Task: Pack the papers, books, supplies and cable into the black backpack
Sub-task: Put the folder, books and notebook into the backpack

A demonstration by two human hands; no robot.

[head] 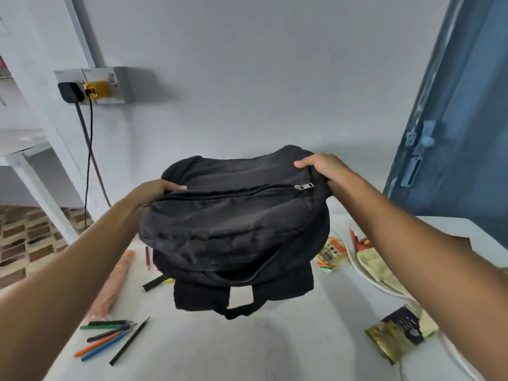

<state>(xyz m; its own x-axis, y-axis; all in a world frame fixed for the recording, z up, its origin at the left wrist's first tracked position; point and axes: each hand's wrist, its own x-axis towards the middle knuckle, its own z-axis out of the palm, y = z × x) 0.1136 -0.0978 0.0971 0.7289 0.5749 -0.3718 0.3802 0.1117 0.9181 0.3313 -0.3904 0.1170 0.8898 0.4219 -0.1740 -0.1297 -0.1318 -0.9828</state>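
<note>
I hold the black backpack [233, 229] up above the white table [288, 339]. My left hand [156, 189] grips its left side and my right hand [321, 169] grips its far right corner. A silver zip pull [303, 186] lies near my right hand; the lower zip gapes partly open. Several pens and pencils [110, 336] lie on the table at the left. A small dark book [401, 334] lies at the right. Papers and colourful packets [332, 253] lie behind it, with a white cable [365, 276] curving past them.
A tan rolled object [112, 287] lies at the table's left edge beside a pencil [148, 257]. A wall socket with a black plug [70, 92] and hanging cords is at the back left. A blue door [453, 119] stands to the right, a white shelf frame to the left.
</note>
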